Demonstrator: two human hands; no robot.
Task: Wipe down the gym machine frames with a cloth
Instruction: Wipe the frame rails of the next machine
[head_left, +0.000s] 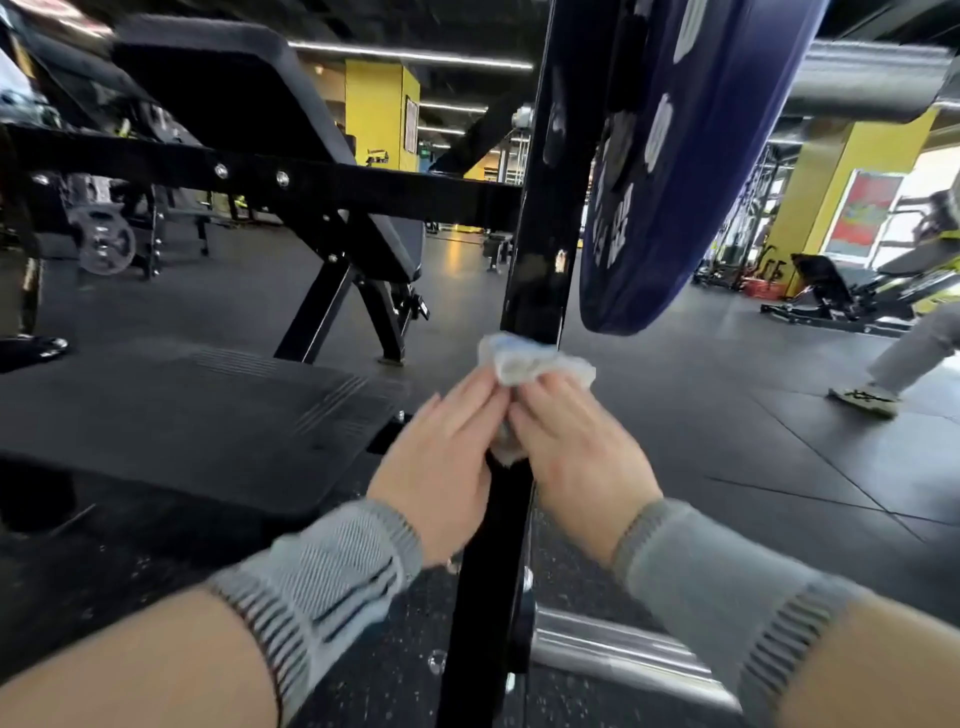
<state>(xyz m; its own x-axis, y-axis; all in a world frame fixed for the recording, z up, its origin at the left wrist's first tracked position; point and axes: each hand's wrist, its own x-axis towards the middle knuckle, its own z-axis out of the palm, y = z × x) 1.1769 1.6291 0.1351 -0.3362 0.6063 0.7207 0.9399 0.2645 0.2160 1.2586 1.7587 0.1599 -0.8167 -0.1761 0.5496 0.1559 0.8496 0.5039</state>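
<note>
Both hands meet on a black upright frame post (540, 218) of a weight machine, pressing a crumpled white cloth (535, 358) against it. The left hand (441, 467) lies on the left side of the post, its fingers fairly straight and laid along the cloth; the thumb is hidden behind the hand. The right hand (576, 457) sits on the right side, fingers slightly bent over the cloth, with the fingertips buried in its folds, so how firmly it pinches cannot be told. The cloth wraps around the front of the post and bulges above the fingers; a small tail of it shows between the two hands lower down. Its far side is hidden by the post.

Each wrist wears a grey knit wristband (332, 577), blurred by motion. A dark blue weight plate (675, 171) hangs just right of the post, its top cut off by the frame edge and its white lettering too smeared to read. A chrome bar (613, 649) juts out low beside the post, partly covered by the right forearm. To the left stands a black padded bench (218, 88), its lower pad (208, 410) soft with blur. At far right, another person's leg and shoe (867, 397) show, the rest cut off. Yellow pillars (382, 104) stand in the background.
</note>
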